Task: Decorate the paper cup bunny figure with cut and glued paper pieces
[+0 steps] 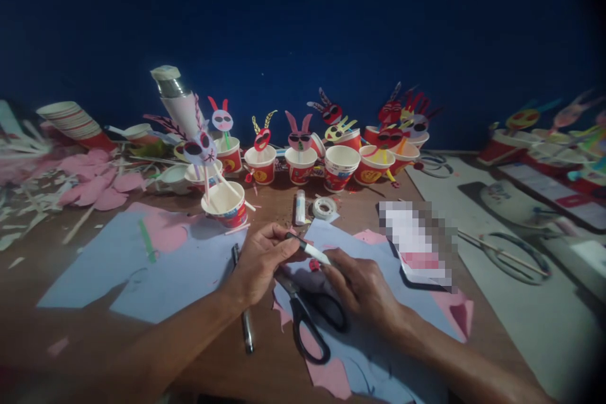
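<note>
Left hand point(255, 265) and right hand point(364, 281) pinch the two ends of one white pen point(316, 254) above the table point(272, 360), near the scissors point(310, 322). It looks like the pen's dark end needs a firm, steady pinch. Past the left hand, a red paper cup point(234, 219) holds white sticks point(213, 192) with a paper face point(201, 150) on top.

The right hand point(357, 278) hides one end of the marker point(316, 253); the left hand point(258, 262), the tips of the scissors point(296, 303). Blocks obscure the phone point(416, 246). Cups point(544, 156) at right are blurred.
</note>
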Demonstrator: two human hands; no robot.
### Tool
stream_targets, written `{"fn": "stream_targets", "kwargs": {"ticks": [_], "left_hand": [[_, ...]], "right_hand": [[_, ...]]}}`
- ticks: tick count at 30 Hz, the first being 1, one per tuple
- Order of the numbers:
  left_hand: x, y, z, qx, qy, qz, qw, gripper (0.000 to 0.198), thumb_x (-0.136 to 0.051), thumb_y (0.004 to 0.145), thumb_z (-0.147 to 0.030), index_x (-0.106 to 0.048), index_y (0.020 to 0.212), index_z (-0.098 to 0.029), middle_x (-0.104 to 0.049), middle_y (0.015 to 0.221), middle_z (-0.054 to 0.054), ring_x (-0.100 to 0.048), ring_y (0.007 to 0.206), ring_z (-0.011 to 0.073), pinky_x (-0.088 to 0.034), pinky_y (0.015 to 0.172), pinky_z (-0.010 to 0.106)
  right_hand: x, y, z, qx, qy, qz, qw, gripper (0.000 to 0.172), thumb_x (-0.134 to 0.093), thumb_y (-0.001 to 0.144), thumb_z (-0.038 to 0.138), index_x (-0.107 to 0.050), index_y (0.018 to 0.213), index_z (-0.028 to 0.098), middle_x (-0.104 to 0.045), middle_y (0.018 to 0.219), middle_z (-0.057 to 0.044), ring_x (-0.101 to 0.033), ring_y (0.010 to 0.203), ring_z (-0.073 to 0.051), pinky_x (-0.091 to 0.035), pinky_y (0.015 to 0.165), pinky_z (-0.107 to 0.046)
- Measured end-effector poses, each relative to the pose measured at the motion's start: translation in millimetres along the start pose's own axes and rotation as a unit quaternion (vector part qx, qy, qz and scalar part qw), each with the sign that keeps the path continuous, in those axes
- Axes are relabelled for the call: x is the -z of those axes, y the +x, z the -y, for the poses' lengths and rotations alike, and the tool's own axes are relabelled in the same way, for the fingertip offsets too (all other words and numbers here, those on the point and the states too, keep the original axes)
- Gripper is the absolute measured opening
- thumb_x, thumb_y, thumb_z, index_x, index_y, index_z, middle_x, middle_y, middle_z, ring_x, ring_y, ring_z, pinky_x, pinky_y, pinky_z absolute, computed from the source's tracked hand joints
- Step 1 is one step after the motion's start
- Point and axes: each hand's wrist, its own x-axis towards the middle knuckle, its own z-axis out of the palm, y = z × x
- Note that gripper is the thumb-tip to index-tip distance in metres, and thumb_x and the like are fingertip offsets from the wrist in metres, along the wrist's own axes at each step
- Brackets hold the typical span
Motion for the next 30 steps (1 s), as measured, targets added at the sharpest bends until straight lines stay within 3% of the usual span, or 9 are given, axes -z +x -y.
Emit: {"fn": "stream_targets", "kwargs": {"ticks": [6, 9, 12, 17, 21, 23, 30], "left_hand": [[6.5, 4, -1, 0.008, 0.037, -0.012, 0.999, 0.027, -0.074, 0.063, -0.027, -0.053, 0.073, -0.013, -0.069, 0.072, 0.005, -0.066, 0.062, 0.0145, -0.046, 0.053, 0.018], [12.0, 6, -4, -0.002, 0.088, 0.014, 0.996, 0.029, -0.067, 0.072, -0.031, -0.055, 0.092, -0.014, -0.069, 0.081, 0.008, -0.064, 0.063, 0.014, -0.047, 0.055, 0.021], [16.8, 8, -10, -0.05, 0.098, 0.024, 0.994, 0.034, -0.059, 0.079, -0.034, -0.05, 0.107, -0.016, -0.067, 0.093, 0.011, -0.064, 0.07, 0.0152, -0.048, 0.06, 0.024], [18.8, 7, -16, -0.074, 0.134, 0.015, 0.988, 0.018, -0.057, 0.079, -0.031, -0.057, 0.087, -0.014, -0.066, 0.083, 0.007, -0.062, 0.068, 0.0134, -0.047, 0.062, 0.023], [14.7, 1, -17, -0.043, 0.178, 0.029, 0.983, 0.016, -0.056, 0.079, -0.029, -0.06, 0.08, -0.014, -0.065, 0.073, 0.005, -0.059, 0.06, 0.0114, -0.044, 0.053, 0.02], [13.1, -1, -18, -0.038, 0.186, 0.031, 0.981, 0.016, -0.056, 0.078, -0.03, -0.06, 0.081, -0.014, -0.065, 0.072, 0.005, -0.058, 0.06, 0.0121, -0.043, 0.05, 0.019], [13.6, 1, -19, -0.059, 0.183, 0.024, 0.981, 0.015, -0.058, 0.075, -0.028, -0.06, 0.078, -0.013, -0.064, 0.069, 0.005, -0.057, 0.058, 0.0119, -0.043, 0.05, 0.019]], "right_hand": [[8, 6, 5, -0.012, -0.053, 0.039, 0.998, 0.025, -0.03, 0.093, 0.031, -0.051, 0.092, 0.018, -0.058, 0.063, 0.001, -0.053, 0.053, -0.013, -0.034, 0.053, -0.023], [23, 13, 6, -0.032, -0.131, 0.051, 0.99, 0.025, -0.03, 0.093, 0.03, -0.052, 0.093, 0.018, -0.059, 0.061, 0.0, -0.056, 0.054, -0.014, -0.032, 0.051, -0.023], [38, 20, 0, -0.064, -0.261, 0.048, 0.962, 0.023, -0.035, 0.09, 0.027, -0.055, 0.084, 0.017, -0.063, 0.07, -0.003, -0.06, 0.062, -0.017, -0.032, 0.052, -0.024], [48, 20, -10, -0.116, -0.418, 0.065, 0.899, 0.025, -0.041, 0.087, 0.025, -0.062, 0.076, 0.016, -0.064, 0.075, -0.008, -0.063, 0.067, -0.022, -0.033, 0.049, -0.026], [54, 25, -9, -0.149, -0.433, 0.116, 0.881, 0.031, -0.043, 0.086, 0.033, -0.067, 0.079, 0.015, -0.066, 0.078, -0.013, -0.065, 0.069, -0.025, -0.039, 0.052, -0.028], [62, 38, -13, -0.158, -0.438, 0.122, 0.876, 0.036, -0.042, 0.087, 0.04, -0.068, 0.078, 0.015, -0.067, 0.078, -0.014, -0.065, 0.072, -0.027, -0.043, 0.056, -0.031], [72, 105, -63, -0.193, -0.455, 0.079, 0.866, 0.026, -0.041, 0.088, 0.019, -0.062, 0.102, 0.013, -0.066, 0.092, -0.019, -0.063, 0.089, -0.027, -0.045, 0.071, -0.035]]}}
